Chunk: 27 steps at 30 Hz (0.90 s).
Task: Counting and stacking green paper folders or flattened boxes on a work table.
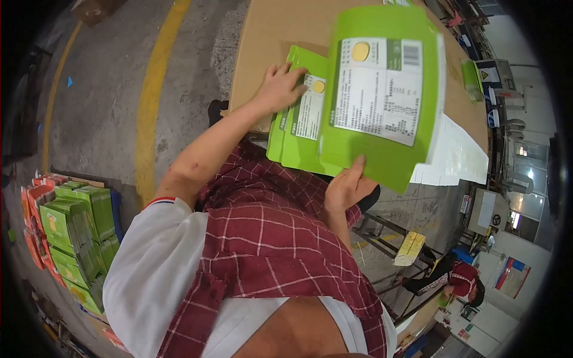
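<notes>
A large green printed cardboard sheet [382, 154] with a white label panel is tilted up over the table. My right hand [348, 188] pinches its near edge, thumb on top and the other fingers underneath. To its left, several similar green cardboard pieces [292, 152] lie overlapping at the table's near edge, partly covered by the raised sheet. My left hand [279, 89] rests over their left side, fingers apart and slightly bent, fingertips at the label. Whatever lies directly beneath the raised sheet is hidden.
The brown tabletop [277, 30] extends away from me. White sheets [456, 155] lie at its right, with a small green stack [471, 80] farther off. Piled green packages [74, 224] stand on the floor at left. Another person [459, 277] works at lower right, near a metal frame [382, 241].
</notes>
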Tool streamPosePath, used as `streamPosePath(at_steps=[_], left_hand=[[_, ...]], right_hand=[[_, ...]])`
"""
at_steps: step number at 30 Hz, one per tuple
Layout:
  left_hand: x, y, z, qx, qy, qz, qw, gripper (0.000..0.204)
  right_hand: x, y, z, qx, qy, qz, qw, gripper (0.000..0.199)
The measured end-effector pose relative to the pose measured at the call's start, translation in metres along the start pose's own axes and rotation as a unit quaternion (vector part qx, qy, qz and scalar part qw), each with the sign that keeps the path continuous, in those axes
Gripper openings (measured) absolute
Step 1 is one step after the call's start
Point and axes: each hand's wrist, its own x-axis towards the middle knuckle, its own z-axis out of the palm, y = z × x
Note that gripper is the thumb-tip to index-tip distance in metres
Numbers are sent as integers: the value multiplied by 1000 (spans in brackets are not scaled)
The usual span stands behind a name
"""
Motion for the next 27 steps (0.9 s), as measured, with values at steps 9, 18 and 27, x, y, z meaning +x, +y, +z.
streamPosePath(at_steps=[9, 18, 27], left_hand=[[4, 1, 4, 109, 22, 27, 993, 44], [8, 8, -6, -70, 1, -88, 994, 92], [-1, 1, 13, 219, 35, 7, 975, 62]], right_hand=[[-28, 19, -8, 117, -65, 192, 972, 31], [-29, 45, -15, 262, -19, 417, 870, 38], [-24, 7, -54, -21, -340, 545, 766, 30]])
